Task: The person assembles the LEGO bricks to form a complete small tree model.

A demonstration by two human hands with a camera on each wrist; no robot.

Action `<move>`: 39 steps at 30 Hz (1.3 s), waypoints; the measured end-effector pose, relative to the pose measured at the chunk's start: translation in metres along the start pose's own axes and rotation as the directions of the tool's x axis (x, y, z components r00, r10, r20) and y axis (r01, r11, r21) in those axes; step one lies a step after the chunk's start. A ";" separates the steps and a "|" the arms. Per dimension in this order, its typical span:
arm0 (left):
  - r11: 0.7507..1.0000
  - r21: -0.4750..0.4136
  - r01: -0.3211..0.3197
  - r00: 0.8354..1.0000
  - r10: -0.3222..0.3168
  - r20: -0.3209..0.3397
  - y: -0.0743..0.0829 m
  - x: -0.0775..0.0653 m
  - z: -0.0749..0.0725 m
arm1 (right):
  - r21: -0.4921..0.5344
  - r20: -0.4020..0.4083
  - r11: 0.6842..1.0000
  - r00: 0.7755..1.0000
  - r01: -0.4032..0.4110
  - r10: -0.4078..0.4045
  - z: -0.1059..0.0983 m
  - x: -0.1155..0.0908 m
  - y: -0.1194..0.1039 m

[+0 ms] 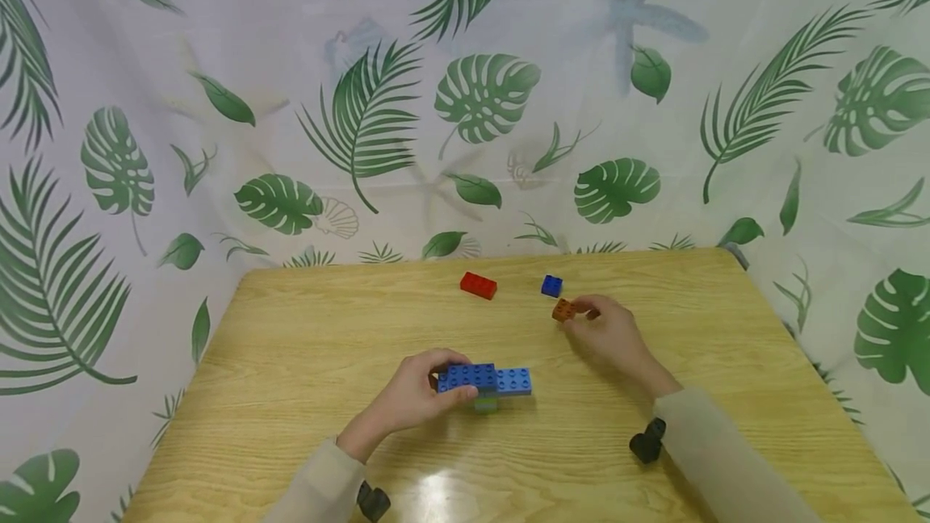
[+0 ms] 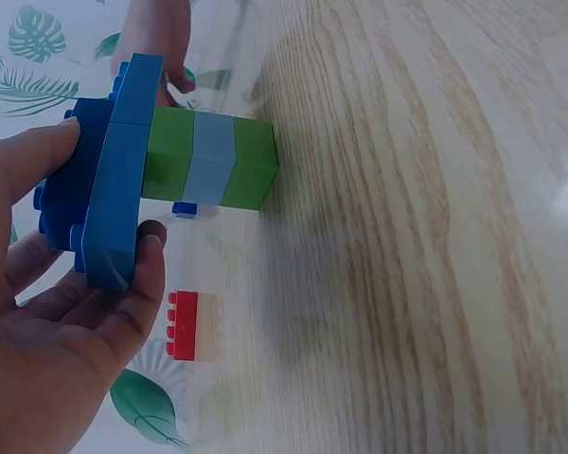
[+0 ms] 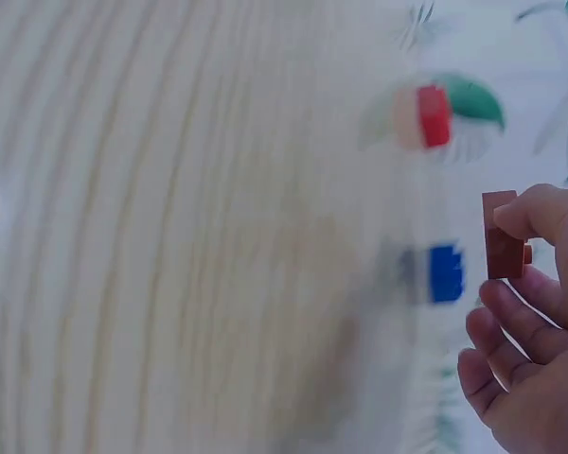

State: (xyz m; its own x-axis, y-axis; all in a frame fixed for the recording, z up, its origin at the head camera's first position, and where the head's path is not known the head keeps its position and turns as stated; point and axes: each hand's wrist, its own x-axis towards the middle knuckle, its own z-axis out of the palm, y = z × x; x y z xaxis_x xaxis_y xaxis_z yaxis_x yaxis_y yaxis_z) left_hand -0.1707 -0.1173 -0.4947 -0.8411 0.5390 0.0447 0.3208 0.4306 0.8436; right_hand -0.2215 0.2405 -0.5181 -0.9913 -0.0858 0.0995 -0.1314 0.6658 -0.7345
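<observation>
My left hand (image 1: pixel 425 390) grips a built piece of toy bricks (image 1: pixel 468 376) near the middle of the table. In the left wrist view, dark blue and lighter blue bricks (image 2: pixel 123 189) form its wide top. Beneath them a narrow column (image 2: pixel 213 159) of green and light blue bricks reaches down to the table or close to it; contact is unclear. My right hand (image 1: pixel 606 333) pinches a small orange-brown brick (image 1: pixel 563 311) between thumb and fingers at the back right. The right wrist view shows that brown brick (image 3: pixel 504 236) held off the table.
A long red brick (image 1: pixel 478 285) lies by the table's back edge. To its right, just beyond the brown brick, is a small blue brick (image 1: pixel 552 286). Behind the wooden table (image 1: pixel 327 313) hangs a leaf-patterned cloth (image 1: pixel 392 144).
</observation>
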 end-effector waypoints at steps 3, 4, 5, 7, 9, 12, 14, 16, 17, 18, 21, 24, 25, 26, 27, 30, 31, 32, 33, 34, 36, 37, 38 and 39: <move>1.000 0.000 0.001 1.000 -0.001 0.000 0.000 0.000 0.000 | 0.008 0.017 1.000 1.000 0.025 -0.025 0.001 -0.007 -0.019; 1.000 -0.003 0.001 1.000 -0.001 0.000 0.000 0.000 0.000 | 0.006 0.021 0.999 0.999 0.037 -0.037 0.002 -0.009 -0.025; 1.000 -0.003 0.001 1.000 -0.001 0.000 0.000 0.000 0.000 | 0.006 0.027 0.999 0.998 0.048 -0.048 0.003 -0.011 -0.030; 1.000 -0.003 0.001 1.000 -0.001 0.001 0.001 0.000 0.000 | 0.004 0.037 0.997 0.997 0.072 -0.072 0.007 -0.016 -0.037; 1.000 -0.005 0.000 1.000 0.000 0.004 0.000 0.000 0.000 | 0.009 0.053 0.995 0.994 0.095 -0.096 0.010 -0.020 -0.043; 1.000 -0.005 0.000 1.000 0.000 0.006 0.000 0.000 0.000 | 0.022 0.070 0.991 0.988 0.133 -0.134 0.013 -0.026 -0.052; 1.000 -0.008 0.000 1.000 0.000 0.007 0.000 0.000 0.000 | 0.022 0.080 0.987 0.984 0.158 -0.159 0.015 -0.029 -0.057; 1.000 -0.004 -0.002 1.000 0.002 0.006 0.000 0.000 0.000 | 0.020 0.084 0.984 0.981 0.175 -0.176 0.017 -0.032 -0.062; 1.000 0.000 -0.003 1.000 0.003 0.005 0.000 0.000 0.000 | 0.016 0.087 0.984 0.980 0.178 -0.179 0.017 -0.033 -0.064; 1.000 0.002 -0.004 1.000 0.004 0.005 0.000 0.000 0.000 | 0.013 0.093 0.983 0.978 0.184 -0.184 0.018 -0.034 -0.065; 1.000 0.009 -0.006 1.000 0.006 0.005 0.000 0.001 0.001 | 0.019 0.108 0.983 0.977 0.184 -0.185 0.019 -0.038 -0.069; 1.000 0.011 -0.005 1.000 0.005 0.005 0.001 0.000 0.001 | 0.030 0.131 0.981 0.972 0.190 -0.193 0.020 -0.042 -0.073; 1.000 0.011 -0.004 1.000 0.004 0.006 0.001 0.000 0.001 | 0.037 0.139 0.980 0.970 0.194 -0.197 0.020 -0.043 -0.075; 1.000 0.011 -0.002 1.000 0.002 0.006 0.001 0.000 0.001 | 0.041 0.148 0.979 0.968 0.200 -0.204 0.020 -0.044 -0.076; 1.000 0.010 -0.001 1.000 0.001 0.008 0.001 0.000 0.001 | 0.048 0.155 0.977 0.965 0.209 -0.214 0.020 -0.045 -0.077; 1.000 0.012 -0.001 1.000 0.001 0.010 0.001 0.000 0.000 | 0.060 0.175 0.968 0.953 0.242 -0.249 0.021 -0.047 -0.079; 1.000 0.012 -0.001 1.000 0.001 0.011 0.001 0.000 0.000 | 0.066 0.181 0.966 0.949 0.251 -0.259 0.021 -0.047 -0.079; 1.000 0.011 -0.002 1.000 0.002 0.012 0.001 0.000 0.000 | 0.069 0.185 0.962 0.944 0.265 -0.274 0.021 -0.048 -0.079; 1.000 0.012 -0.005 1.000 0.005 0.014 0.001 0.000 0.000 | 0.072 0.190 0.958 0.939 0.277 -0.286 0.021 -0.049 -0.079; 1.000 0.012 -0.007 1.000 0.007 0.013 0.001 0.000 0.000 | 0.070 0.196 0.955 0.935 0.289 -0.297 0.021 -0.049 -0.079; 1.000 0.008 -0.011 1.000 0.011 0.014 0.002 0.000 0.000 | 0.070 0.208 0.948 0.925 0.309 -0.317 0.022 -0.051 -0.079; 1.000 0.007 -0.012 1.000 0.012 0.014 0.002 0.000 0.000 | 0.071 0.214 0.947 0.922 0.313 -0.321 0.022 -0.052 -0.080; 1.000 0.007 -0.014 1.000 0.014 0.014 0.002 0.000 0.000 | 0.075 0.221 0.947 0.920 0.314 -0.322 0.022 -0.053 -0.080; 1.000 0.007 -0.014 1.000 0.014 0.013 0.003 0.000 0.000 | 0.074 0.228 0.945 0.917 0.317 -0.326 0.023 -0.053 -0.080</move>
State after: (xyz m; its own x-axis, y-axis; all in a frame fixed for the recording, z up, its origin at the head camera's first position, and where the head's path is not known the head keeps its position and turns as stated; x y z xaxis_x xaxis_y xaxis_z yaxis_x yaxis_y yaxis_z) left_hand -0.1701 -0.1162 -0.4923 -0.8310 0.5541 0.0494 0.3356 0.4284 0.8390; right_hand -0.1581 0.1749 -0.4796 -0.8674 -0.4647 0.1777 -0.4391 0.5470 -0.7128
